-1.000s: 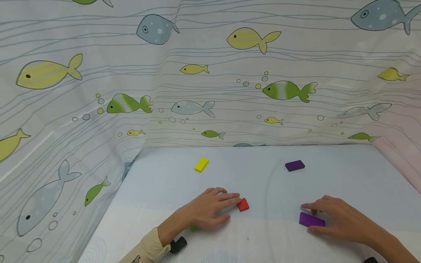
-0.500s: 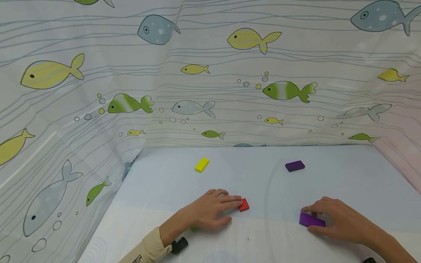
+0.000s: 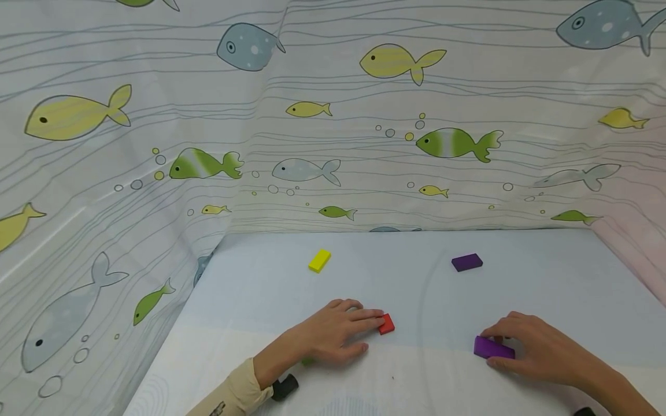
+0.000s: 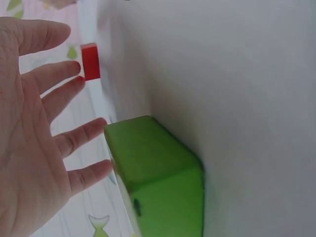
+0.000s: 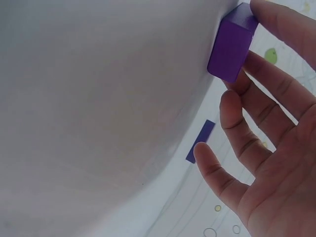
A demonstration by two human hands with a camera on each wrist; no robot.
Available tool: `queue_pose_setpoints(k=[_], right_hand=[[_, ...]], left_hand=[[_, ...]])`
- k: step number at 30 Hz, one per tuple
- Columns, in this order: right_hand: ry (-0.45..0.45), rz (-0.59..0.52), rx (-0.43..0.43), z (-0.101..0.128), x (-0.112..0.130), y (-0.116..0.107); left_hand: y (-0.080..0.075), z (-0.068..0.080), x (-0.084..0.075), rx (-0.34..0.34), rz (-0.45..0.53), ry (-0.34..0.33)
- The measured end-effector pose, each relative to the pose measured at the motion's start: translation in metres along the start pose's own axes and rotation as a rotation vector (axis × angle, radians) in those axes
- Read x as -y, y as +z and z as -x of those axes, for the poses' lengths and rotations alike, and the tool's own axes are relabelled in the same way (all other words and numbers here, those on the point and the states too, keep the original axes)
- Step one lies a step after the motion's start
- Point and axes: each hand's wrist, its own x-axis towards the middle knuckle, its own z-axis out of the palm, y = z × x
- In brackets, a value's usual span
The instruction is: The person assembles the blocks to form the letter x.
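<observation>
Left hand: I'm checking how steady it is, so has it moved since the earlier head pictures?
Yes, slightly: judged against the yellow block in the head view, the left hand has shifted a little rightward, toward the red block.

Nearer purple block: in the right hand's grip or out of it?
In: the right hand has its thumb and fingers on opposite sides of the nearer purple block.

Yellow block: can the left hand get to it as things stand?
Likely yes: the left hand grips nothing, and no object shows between it and the yellow block farther out; the red block sits off to the right. The arm would probably need to extend.
</observation>
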Motion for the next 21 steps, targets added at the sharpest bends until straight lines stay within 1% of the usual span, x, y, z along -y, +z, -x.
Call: queue_pose_setpoints(k=[8, 15, 21], right_hand=[[0.026, -0.002, 0.019, 0.0001, 0.0015, -0.0003], [0.004, -0.005, -0.005, 0.0006, 0.0011, 0.0002], [0.012, -0.019, 0.004, 0.0008, 0.0008, 0.0006]], left_hand=[[-0.0005, 0.0, -0.0022, 0.006, 0.012, 0.013], [0.0034, -0.0002, -0.001, -0.005, 0.004, 0.023], [0.0023, 0.0002, -0.0011, 0.002, 0.011, 0.016]])
